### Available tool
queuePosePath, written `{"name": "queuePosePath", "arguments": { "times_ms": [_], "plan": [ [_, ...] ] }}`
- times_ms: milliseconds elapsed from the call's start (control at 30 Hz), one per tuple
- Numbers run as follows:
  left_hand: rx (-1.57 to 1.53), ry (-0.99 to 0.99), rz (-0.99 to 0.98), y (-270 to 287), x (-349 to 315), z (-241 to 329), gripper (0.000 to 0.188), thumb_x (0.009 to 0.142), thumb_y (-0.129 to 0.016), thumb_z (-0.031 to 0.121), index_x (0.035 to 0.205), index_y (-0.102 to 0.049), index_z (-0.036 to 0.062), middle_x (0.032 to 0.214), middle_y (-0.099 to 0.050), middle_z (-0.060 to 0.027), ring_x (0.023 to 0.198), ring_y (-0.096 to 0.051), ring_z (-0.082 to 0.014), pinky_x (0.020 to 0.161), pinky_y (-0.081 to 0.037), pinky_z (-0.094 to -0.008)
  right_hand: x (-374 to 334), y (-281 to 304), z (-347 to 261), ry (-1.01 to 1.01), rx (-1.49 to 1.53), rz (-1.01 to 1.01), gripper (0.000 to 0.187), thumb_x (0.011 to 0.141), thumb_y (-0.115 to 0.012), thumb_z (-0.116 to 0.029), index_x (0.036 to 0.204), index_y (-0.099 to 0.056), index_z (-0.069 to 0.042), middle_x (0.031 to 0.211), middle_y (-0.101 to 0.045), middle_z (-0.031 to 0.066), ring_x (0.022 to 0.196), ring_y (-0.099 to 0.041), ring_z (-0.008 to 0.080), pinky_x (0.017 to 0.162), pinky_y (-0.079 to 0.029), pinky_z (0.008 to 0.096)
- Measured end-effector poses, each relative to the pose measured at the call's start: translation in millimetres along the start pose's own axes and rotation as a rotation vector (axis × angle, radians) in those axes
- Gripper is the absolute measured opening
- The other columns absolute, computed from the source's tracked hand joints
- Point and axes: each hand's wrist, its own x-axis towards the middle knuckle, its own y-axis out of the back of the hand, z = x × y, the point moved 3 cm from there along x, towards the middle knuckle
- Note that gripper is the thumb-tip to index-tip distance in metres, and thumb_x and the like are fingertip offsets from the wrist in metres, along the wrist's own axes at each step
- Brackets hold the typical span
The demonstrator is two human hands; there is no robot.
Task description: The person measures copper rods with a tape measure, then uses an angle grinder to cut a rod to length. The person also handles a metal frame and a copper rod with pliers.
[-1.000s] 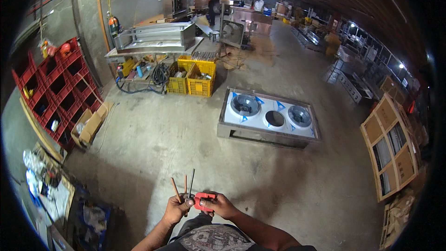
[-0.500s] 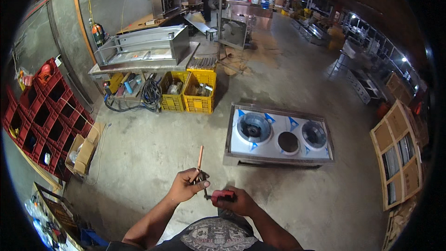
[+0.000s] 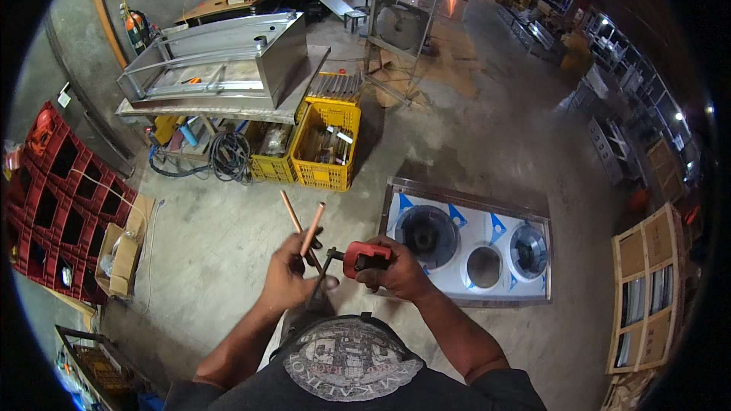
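Note:
My left hand (image 3: 292,274) is closed around two slim copper tubes (image 3: 311,230), which stick up at different angles and cross near the fingers. Its thumb lies by a thin dark bar (image 3: 319,280) at the end of the red tool's screw. In my right hand (image 3: 400,274) is a red clamp-like tool (image 3: 358,257) with a dark screw, its body gripped from the right side. The two hands are close together in front of my chest. Fingers hide the lower parts of the tubes.
A stove top (image 3: 476,247) with round burners sits on the floor to the right. Yellow crates (image 3: 326,176) stand by a bench (image 3: 304,99) bearing a steel frame (image 3: 285,61). Red racking (image 3: 57,205) and an open cardboard box (image 3: 126,262) are at left, a wooden crate (image 3: 646,289) at right.
The view has tilted downward. The copper tubes now show as two spread apart, where one stood out before. The red tool has come up higher and is turned more into view.

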Motion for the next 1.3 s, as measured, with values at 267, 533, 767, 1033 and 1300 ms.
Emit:
{"name": "queuePosePath", "arguments": {
  "times_ms": [267, 533, 767, 1033, 1300],
  "plan": [
    [0.348, 0.017, -0.096, 47.6, 251.2, -72.2, 0.086, 0.060, -0.092, 0.033, 0.128, -0.053, -0.0031, 0.093, -0.061, -0.0079, 0.076, -0.055, -0.0163, 0.071, -0.049, -0.0305, 154.7, 51.9, -20.7, -0.006, -0.046, 0.100, 0.051, 0.070, -0.087, -0.011, 0.112, -0.057, -0.006, 0.085, -0.065, 0.0040, 0.064, -0.062, 0.0110, 0.052, -0.052, 0.0261],
    [0.201, 0.043, -0.416, 2.9, 392.6, -84.4, 0.079, 0.062, -0.086, 0.018, 0.130, -0.051, -0.0022, 0.093, -0.057, -0.0064, 0.077, -0.055, -0.0148, 0.072, -0.048, -0.0294, 242.9, 146.3, -63.0, 0.157, 0.176, 0.482, 0.061, 0.071, -0.086, -0.019, 0.119, -0.052, -0.003, 0.089, -0.065, 0.0097, 0.065, -0.064, 0.0186, 0.051, -0.054, 0.0315],
    [0.270, -0.104, -0.547, -67.5, 543.1, -85.1, 0.093, 0.059, -0.092, 0.035, 0.132, -0.048, -0.0017, 0.094, -0.056, -0.0079, 0.083, -0.058, -0.0165, 0.072, -0.048, -0.0296, 317.7, 268.8, -84.0, 0.156, 0.074, 0.538, 0.046, 0.077, -0.079, -0.005, 0.115, -0.054, -0.001, 0.091, -0.065, 0.0076, 0.067, -0.062, 0.0146, 0.054, -0.053, 0.0291],
    [0.424, 0.061, -0.567, -130.0, 708.1, -140.5, 0.085, 0.067, -0.087, 0.038, 0.131, -0.049, -0.0041, 0.116, -0.060, -0.0204, 0.108, -0.059, -0.0294, 0.093, -0.048, -0.0382, 391.9, 387.2, -125.6, 0.062, 0.084, 0.438, 0.056, 0.073, -0.084, -0.008, 0.119, -0.054, 0.001, 0.095, -0.064, 0.0088, 0.071, -0.064, 0.0171, 0.062, -0.055, 0.0315],
    [0.318, 0.089, -0.499, -167.1, 804.4, -225.6, 0.077, 0.074, -0.078, 0.048, 0.127, -0.054, -0.0031, 0.097, -0.063, -0.0194, 0.084, -0.064, -0.0304, 0.079, -0.051, -0.0386, 456.7, 487.1, -153.5, -0.015, 0.161, 0.505, 0.048, 0.069, -0.083, -0.011, 0.110, -0.061, -0.001, 0.093, -0.067, 0.0046, 0.084, -0.064, 0.0169, 0.076, -0.053, 0.0311]
  ]
}}
